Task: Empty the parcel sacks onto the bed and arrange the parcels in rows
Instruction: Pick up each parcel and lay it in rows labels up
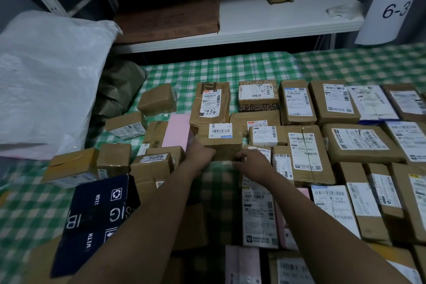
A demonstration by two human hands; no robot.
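1. Placing a parcel into a row is the step in hand, judged from the head view, the only view supplied. The left hand (200, 154) and the right hand (252, 161) both grasp one brown parcel (220, 139). The left is curled on its near left corner, and the right has fingers and thumb on its near right corner.
2. Location: the parcel is at the left end of the arranged rows (322, 136), directly in front of the box marked 7936 (211, 101) and just beside a pink packet (176, 130). Whether it rests on the bed (253, 64) or is lifted cannot be told.
3. Orientation: the barcode label (220, 131) faces up and reads toward the person. The long axis appears to run left to right, while the box marked 7936 lies lengthwise, pointing away.
4. Progress: the rows cover the right part of the bed. A loose heap, including the box marked 3008 (153, 163), lies at the left, and a white sack (46, 76) bulges beyond it. The task looks partly done.
5. Next move: seat the parcel flush against its neighbours, let go with both hands, then reach left into the heap.
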